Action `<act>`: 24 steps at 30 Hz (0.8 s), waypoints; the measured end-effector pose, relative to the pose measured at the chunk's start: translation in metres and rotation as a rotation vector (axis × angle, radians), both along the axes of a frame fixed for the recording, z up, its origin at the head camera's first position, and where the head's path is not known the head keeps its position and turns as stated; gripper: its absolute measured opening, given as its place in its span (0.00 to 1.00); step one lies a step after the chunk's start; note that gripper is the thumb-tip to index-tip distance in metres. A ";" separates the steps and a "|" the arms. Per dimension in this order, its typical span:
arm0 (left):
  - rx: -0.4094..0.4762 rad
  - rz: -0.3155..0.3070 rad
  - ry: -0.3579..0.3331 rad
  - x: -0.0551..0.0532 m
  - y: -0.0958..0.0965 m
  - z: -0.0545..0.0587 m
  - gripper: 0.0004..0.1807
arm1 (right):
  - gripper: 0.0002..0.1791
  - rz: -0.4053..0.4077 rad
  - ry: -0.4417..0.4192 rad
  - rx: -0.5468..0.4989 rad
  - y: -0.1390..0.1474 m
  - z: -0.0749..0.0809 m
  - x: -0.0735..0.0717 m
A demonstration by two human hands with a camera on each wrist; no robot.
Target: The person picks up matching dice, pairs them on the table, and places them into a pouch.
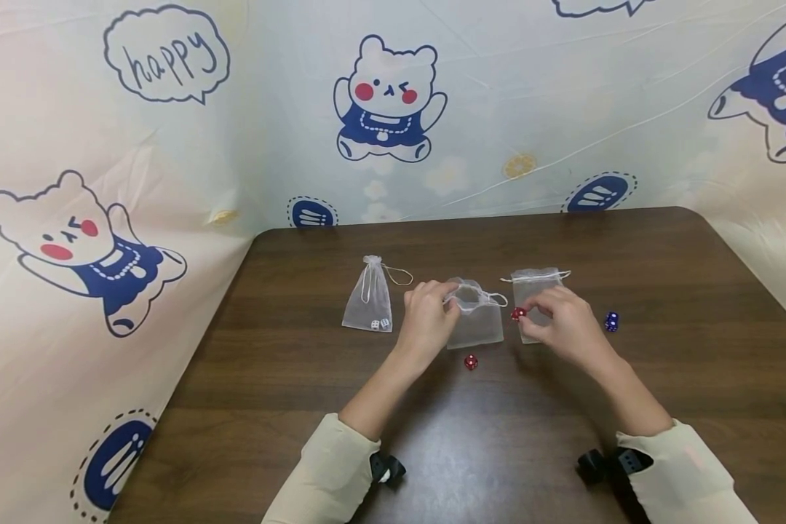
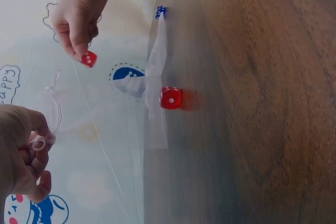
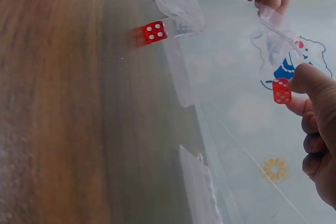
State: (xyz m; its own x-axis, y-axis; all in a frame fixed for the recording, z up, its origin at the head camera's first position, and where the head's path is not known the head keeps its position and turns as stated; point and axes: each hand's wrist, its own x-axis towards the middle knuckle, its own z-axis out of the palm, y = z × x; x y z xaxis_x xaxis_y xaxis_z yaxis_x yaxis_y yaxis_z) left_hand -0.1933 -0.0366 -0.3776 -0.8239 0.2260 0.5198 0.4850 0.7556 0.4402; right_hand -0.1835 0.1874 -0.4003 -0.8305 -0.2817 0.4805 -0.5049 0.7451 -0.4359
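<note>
My left hand (image 1: 429, 314) pinches the mouth of a sheer white drawstring pouch (image 1: 475, 329), whose opening gapes a little at the top. Between thumb and fingertips, my right hand (image 1: 562, 324) holds a red die (image 1: 518, 314) just to the right of that pouch. A second red die (image 1: 471, 362) lies on the table in front of the pouch; it shows large in the left wrist view, with a single white pip facing the camera. Behind my right hand lies another flat white pouch (image 1: 536, 276), partly hidden by the fingers.
To the left, a drawn-shut pouch (image 1: 367, 302) contains white dice (image 1: 380, 324). Blue dice (image 1: 612, 321) sit right of my right hand. All of it is on a brown wooden table (image 1: 249, 378), with a printed cloth (image 1: 255, 145) hanging behind.
</note>
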 end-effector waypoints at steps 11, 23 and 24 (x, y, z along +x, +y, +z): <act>-0.003 -0.001 -0.014 0.001 0.001 0.000 0.14 | 0.09 -0.069 0.258 -0.131 0.004 0.009 -0.001; -0.007 -0.008 0.001 0.001 0.003 -0.001 0.14 | 0.06 -0.122 0.469 -0.400 -0.007 0.026 -0.004; -0.005 -0.009 0.004 0.001 0.003 0.000 0.14 | 0.06 -0.130 0.474 -0.422 -0.009 0.027 -0.003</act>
State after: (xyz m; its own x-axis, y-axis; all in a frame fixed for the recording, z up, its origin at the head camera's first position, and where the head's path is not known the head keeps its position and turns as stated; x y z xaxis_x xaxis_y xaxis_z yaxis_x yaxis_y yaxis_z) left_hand -0.1919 -0.0340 -0.3781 -0.8199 0.2362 0.5215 0.4934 0.7537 0.4343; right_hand -0.1869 0.1785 -0.3732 -0.5158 0.1001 0.8508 -0.6314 0.6268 -0.4565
